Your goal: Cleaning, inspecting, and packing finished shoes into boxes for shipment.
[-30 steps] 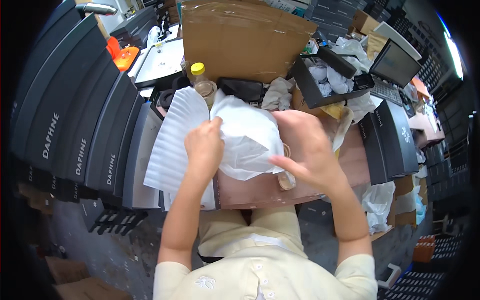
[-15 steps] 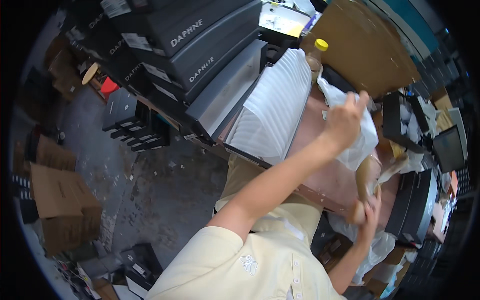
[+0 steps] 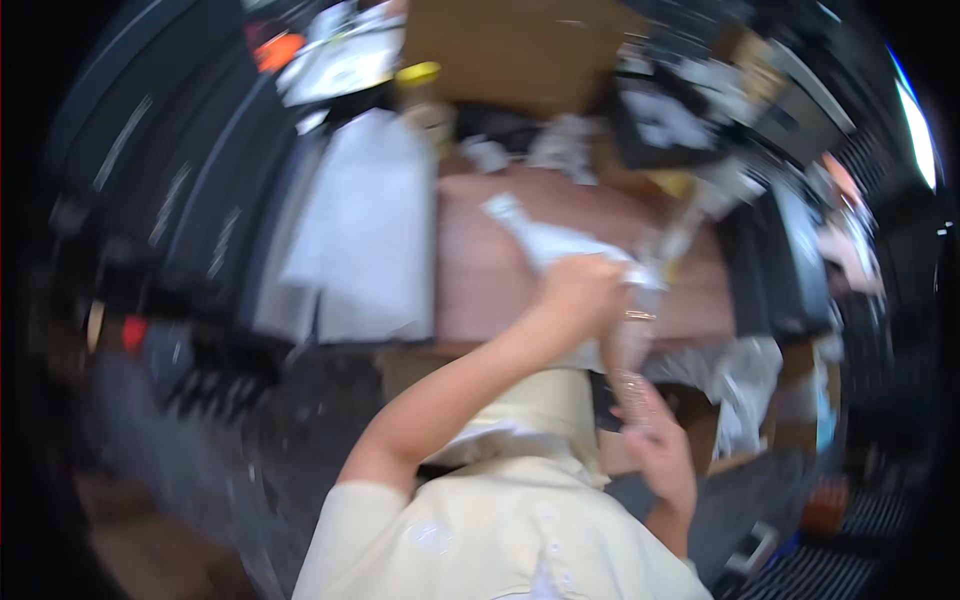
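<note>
My left hand (image 3: 585, 290) is closed on white tissue paper (image 3: 550, 240), which spreads out beyond the knuckles over the pinkish-brown tabletop. Below it, my right hand (image 3: 660, 445) grips a tan shoe (image 3: 632, 350) with a glittery part near the fingers and a small gold-coloured band higher up. Shoe and paper meet at my left hand, where motion blur hides whether the paper wraps the shoe. Left of both hands lies an open dark shoebox lined with white padded paper (image 3: 365, 230).
Dark shoeboxes (image 3: 160, 170) are stacked at the left. A yellow-capped bottle (image 3: 425, 110) stands behind the lined box, before a brown cardboard sheet (image 3: 520, 50). Another dark box (image 3: 780, 260) edges the table's right side. Clear plastic bags (image 3: 745, 390) hang below the table edge (image 3: 690, 335).
The view has turned right, so the table appears squarer and more to the left. My left hand has brought the tissue paper down to the shoe, which my right hand still holds.
</note>
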The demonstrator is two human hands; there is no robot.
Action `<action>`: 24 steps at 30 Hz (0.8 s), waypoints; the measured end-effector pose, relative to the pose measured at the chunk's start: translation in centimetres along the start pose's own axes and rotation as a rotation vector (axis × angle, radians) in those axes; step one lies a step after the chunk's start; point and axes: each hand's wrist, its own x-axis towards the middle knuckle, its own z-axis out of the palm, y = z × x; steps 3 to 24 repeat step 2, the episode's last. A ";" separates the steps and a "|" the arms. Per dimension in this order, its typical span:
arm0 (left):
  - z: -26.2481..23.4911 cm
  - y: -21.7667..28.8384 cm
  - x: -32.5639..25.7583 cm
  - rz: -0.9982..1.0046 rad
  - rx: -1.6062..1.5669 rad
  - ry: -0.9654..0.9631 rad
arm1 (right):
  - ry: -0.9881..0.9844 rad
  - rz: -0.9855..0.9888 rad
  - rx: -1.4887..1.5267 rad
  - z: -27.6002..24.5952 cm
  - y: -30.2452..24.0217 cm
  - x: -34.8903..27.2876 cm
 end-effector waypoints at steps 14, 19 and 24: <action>-1.4 -1.5 -1.0 -0.001 0.034 0.023 | -0.124 0.088 -0.802 1.3 -3.7 1.6; -1.4 -1.5 -1.0 -0.001 0.034 0.023 | -0.124 0.088 -0.802 1.3 -3.7 1.6; -1.4 -1.5 -1.0 -0.001 0.034 0.023 | -0.124 0.088 -0.802 1.3 -3.7 1.6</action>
